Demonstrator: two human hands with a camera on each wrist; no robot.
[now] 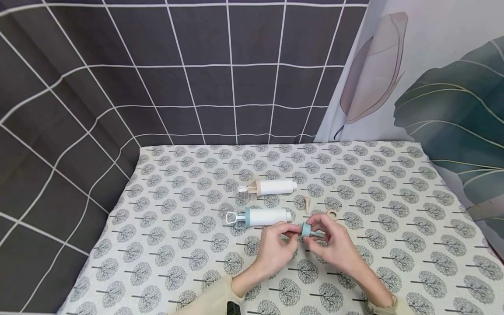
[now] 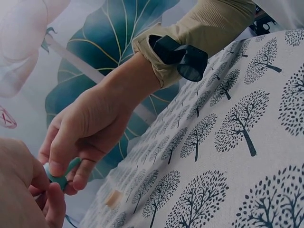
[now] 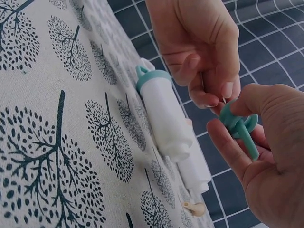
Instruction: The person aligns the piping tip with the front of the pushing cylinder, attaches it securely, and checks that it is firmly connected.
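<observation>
Between both hands, above the tablecloth, is a small teal ring-shaped cap (image 1: 306, 230) with a thin teal stem (image 3: 248, 142) sticking out toward the right palm. My right hand (image 1: 332, 240) holds the cap between thumb and fingers, the stem lying along its palm side. From the other side, my left hand (image 1: 277, 245) pinches at the cap's edge with thumb and forefinger; its fingertips partly hide that face. Just beyond the left hand lies a white cylinder (image 1: 267, 216) with a teal collar and a looped clear handle.
Farther back lies a similar white cylinder (image 1: 275, 187) with a beige collar. A beige tapered nozzle (image 1: 307, 204) and a beige ring (image 1: 332, 210) lie beyond the right hand. The tree-print tablecloth (image 1: 189, 262) reaches back to a dark grid-patterned curtain (image 1: 204, 87).
</observation>
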